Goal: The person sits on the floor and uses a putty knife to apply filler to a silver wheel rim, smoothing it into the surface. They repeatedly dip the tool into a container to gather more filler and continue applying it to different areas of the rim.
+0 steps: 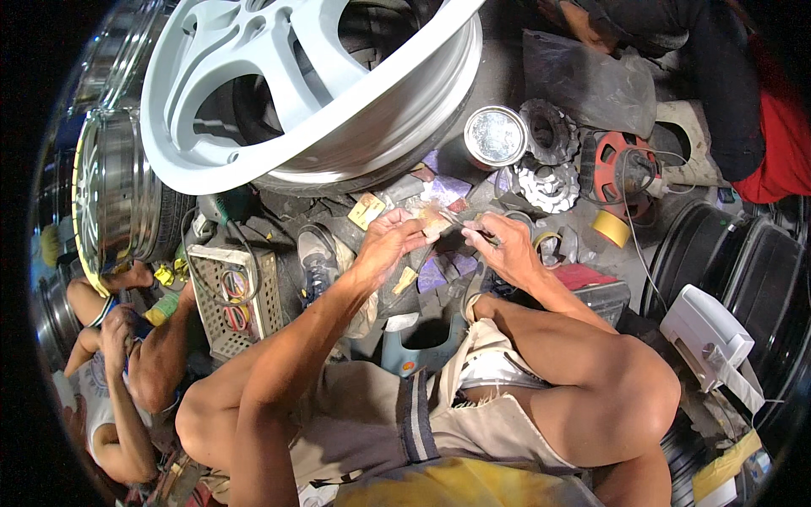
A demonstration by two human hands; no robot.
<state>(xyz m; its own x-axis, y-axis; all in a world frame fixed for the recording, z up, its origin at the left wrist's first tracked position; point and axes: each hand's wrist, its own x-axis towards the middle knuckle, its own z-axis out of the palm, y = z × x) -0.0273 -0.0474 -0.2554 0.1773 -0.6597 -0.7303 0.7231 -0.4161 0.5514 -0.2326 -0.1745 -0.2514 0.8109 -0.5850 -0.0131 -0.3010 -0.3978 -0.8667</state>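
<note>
In front of me, over the littered floor, my left hand (395, 243) pinches a small yellowish flat piece (434, 225) between thumb and fingers. My right hand (505, 247) is closed on a thin, dark slender tool (460, 224), whose tip points at that piece; its exact kind is too small to make out. The two hands are close together but apart. Beyond them leans a large pale grey-white wheel rim (338, 127), resting over a tyre. A round tin can (496, 137) with a shiny top stands past my right hand. Purple-backed paper scraps (432, 275) lie beneath the hands.
A red-and-black power tool (621, 169) with a cord and a yellow tape roll (610, 228) lie right. A perforated basket (241, 304) stands left; another person (127, 372) sits beyond it. A second person in dark clothing (710, 68) is at far right. Stacked rims (718, 270) line the right side.
</note>
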